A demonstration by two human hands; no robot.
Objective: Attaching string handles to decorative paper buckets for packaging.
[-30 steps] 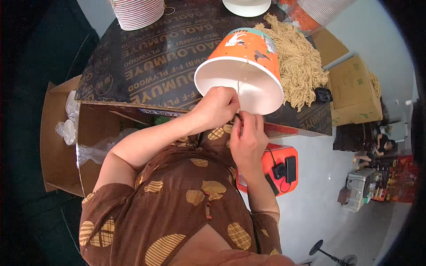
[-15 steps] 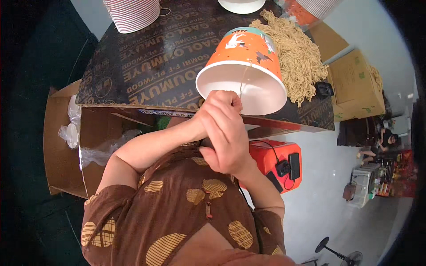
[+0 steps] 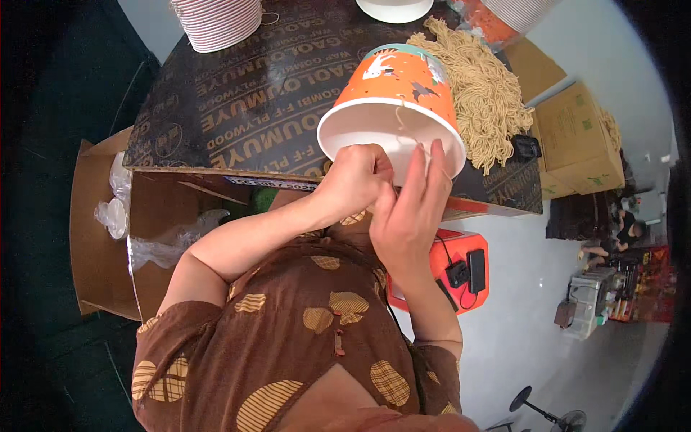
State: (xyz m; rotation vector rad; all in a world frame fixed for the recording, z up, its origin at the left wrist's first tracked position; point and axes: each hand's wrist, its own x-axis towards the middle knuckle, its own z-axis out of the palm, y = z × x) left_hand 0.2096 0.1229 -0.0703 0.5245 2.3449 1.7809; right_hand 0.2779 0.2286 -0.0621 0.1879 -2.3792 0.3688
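Observation:
An orange paper bucket (image 3: 360,86) with a white rim and a white animal print lies tipped on the table, its mouth toward me. A thin beige cord (image 3: 402,124) passes through the bucket's rim and hangs down across the mouth to my hands. My left hand (image 3: 354,176) is closed in a pinch just below the rim, on the cord, though its fingertips partly hide the grip. Close beside it, my right hand (image 3: 410,216) has its fingers stretched up in front of the bucket's mouth, near the cord.
A heap of beige cords (image 3: 479,93) lies right of the bucket. Nested stacked buckets (image 3: 216,21) stand at the table's far left. A dark table (image 3: 237,108) spans the front. Below are an open cardboard box (image 3: 97,252) and an orange stool (image 3: 475,288) holding black devices.
My right hand has moved off my left hand, right and up, and its fingers have straightened. The cord, earlier straighter, now hangs curled. My left hand and the bucket stay nearly in place.

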